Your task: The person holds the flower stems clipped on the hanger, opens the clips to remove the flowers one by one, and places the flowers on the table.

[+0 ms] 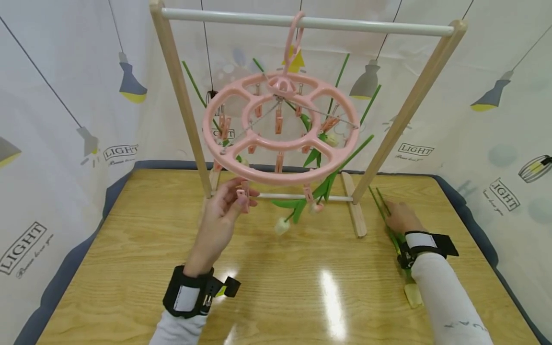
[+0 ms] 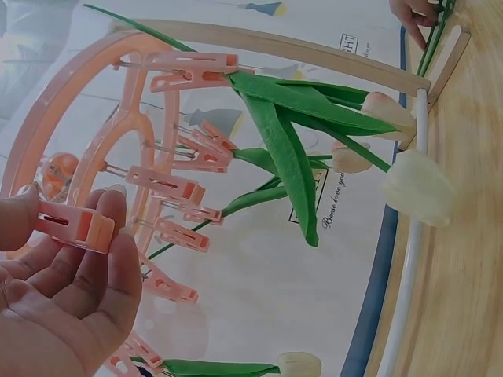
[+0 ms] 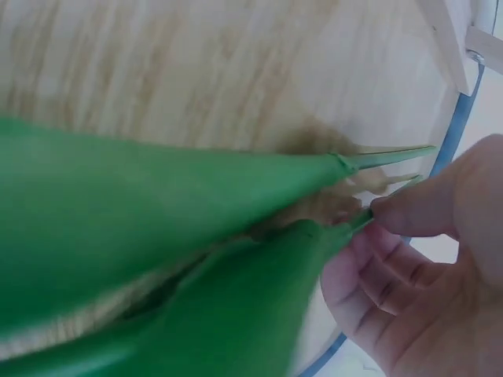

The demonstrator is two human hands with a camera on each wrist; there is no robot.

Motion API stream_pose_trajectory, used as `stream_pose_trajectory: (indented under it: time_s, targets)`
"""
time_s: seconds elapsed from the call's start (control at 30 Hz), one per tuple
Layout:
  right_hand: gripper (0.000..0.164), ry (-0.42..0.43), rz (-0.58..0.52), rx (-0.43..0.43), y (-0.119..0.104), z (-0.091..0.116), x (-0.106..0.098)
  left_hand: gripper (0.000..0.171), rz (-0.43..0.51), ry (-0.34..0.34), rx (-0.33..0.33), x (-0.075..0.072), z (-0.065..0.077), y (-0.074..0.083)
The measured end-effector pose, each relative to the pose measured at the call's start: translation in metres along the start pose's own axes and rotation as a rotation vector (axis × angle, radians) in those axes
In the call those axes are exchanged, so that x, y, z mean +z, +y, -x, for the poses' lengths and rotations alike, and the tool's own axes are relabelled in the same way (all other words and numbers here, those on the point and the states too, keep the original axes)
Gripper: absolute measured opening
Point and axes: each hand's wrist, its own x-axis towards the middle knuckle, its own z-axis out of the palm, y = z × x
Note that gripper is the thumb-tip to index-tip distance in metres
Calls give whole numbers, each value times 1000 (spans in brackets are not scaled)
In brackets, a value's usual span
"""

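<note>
A round pink clip hanger (image 1: 280, 179) hangs by its hook, with several pink clips below its rings. My left hand (image 1: 217, 223) holds one clip (image 2: 75, 226) at the front left of the outer ring between thumb and fingers; nothing is visible in that clip. Several tulips, such as a white tulip (image 2: 416, 188), hang from other clips, blossoms down and stems up. At the right of the table my right hand (image 1: 404, 218) pinches the green stem (image 3: 361, 218) of a tulip. A second stem lies beside it, and a pale blossom (image 1: 413, 295) shows near the wrist.
The hanger's hook is over the white top bar (image 1: 241, 18) of a stand with wooden posts (image 1: 411, 108). A lower white bar (image 2: 409, 275) joins the posts near the wooden table (image 1: 276, 297). Behind stands a printed cloth backdrop (image 1: 470, 153).
</note>
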Motion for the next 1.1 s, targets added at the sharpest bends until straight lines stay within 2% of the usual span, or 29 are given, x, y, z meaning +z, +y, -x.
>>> stream_pose_trajectory:
  time_s: [0.13, 0.27, 0.37, 0.53, 0.63, 0.8, 0.9, 1.0, 1.1]
  targets:
    - [60, -32, -46, 24, 2, 0, 1, 36, 0, -7, 6, 1, 1, -1]
    - [61, -40, -75, -1, 7, 2, -2, 36, -8, -4, 2, 1, 1, -1]
    - [61, -27, -117, -13, 9, 6, -7, 36, -16, 5, 9, 1, 0, -1]
    - [51, 14, -186, -39, 6, 15, -22, 36, -17, 18, 17, 1, 0, -1]
    - [47, -26, -185, -48, -4, 22, -38, 36, -17, 25, -2, 0, 1, 0]
    - [42, -190, -210, -92, -26, 30, -65, 37, -20, 25, -26, 0, 2, 3]
    - [42, -253, -254, -138, -43, 35, -77, 38, -26, 20, -18, 1, 1, 5]
    - [46, -248, -292, -213, -64, 41, -87, 39, -37, 15, -8, 1, 1, 6]
    - [46, -195, -334, -306, -85, 48, -96, 40, -43, 10, -9, 1, 1, 6]
